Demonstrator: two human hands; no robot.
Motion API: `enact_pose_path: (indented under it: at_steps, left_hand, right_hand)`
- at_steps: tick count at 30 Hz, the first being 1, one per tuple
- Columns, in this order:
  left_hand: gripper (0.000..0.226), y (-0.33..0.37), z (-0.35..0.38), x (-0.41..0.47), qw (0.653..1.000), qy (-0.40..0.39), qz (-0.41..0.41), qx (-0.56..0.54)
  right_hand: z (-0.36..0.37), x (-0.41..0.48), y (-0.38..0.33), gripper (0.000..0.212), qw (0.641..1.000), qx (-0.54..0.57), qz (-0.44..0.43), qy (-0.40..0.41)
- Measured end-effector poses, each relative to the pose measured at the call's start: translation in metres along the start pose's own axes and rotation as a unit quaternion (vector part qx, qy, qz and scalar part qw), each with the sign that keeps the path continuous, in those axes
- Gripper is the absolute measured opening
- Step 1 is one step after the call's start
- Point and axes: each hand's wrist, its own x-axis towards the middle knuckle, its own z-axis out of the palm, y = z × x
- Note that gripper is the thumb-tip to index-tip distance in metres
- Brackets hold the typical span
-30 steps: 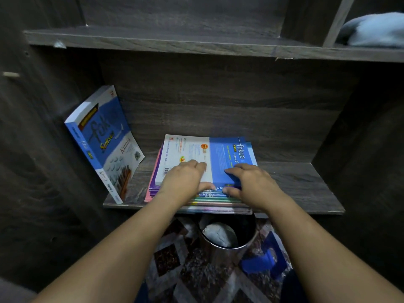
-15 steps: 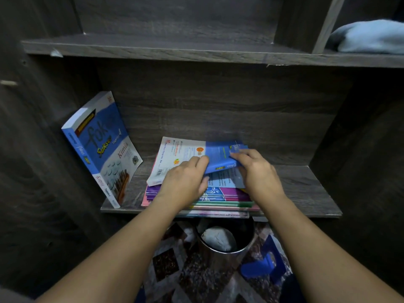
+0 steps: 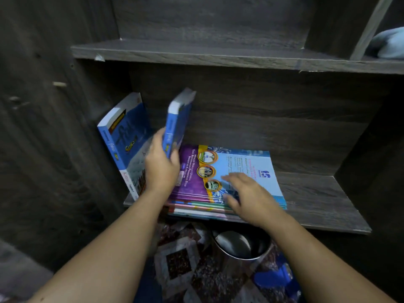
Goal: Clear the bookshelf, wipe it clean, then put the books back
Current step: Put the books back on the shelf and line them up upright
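The left hand [image 3: 162, 165] grips a thick blue paperback [image 3: 178, 119] upright by its lower spine, left of centre. Held that low, it could tip over or slip. The right hand [image 3: 247, 195] lies flat, fingers spread, on the stack of thin glossy books [image 3: 240, 167] at the front edge of the matte wood-grain shelf [image 3: 317, 204]. Those slick covers might slide off. Another paperback [image 3: 122, 136] leans at the left.
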Motion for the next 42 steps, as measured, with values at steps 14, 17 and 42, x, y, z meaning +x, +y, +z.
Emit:
enact_pose_path:
  at_steps: [14,17,42]
  left_hand:
    - [0.033,-0.028,-0.044,0.042,0.984,0.144,0.101,0.043]
    - [0.024,-0.021,-0.044,0.050,0.982,0.168,0.087,-0.001]
    - [0.074,0.007,-0.016,0.003,0.897,-0.094,0.119,0.415]
  right_hand:
    - [0.017,-0.002,-0.017,0.075,0.987,-0.126,0.007,-0.099]
    - [0.019,-0.002,-0.017,0.076,0.986,-0.129,0.008,-0.102]
    - [-0.010,-0.001,0.015,0.067,0.983,-0.102,0.085,-0.129]
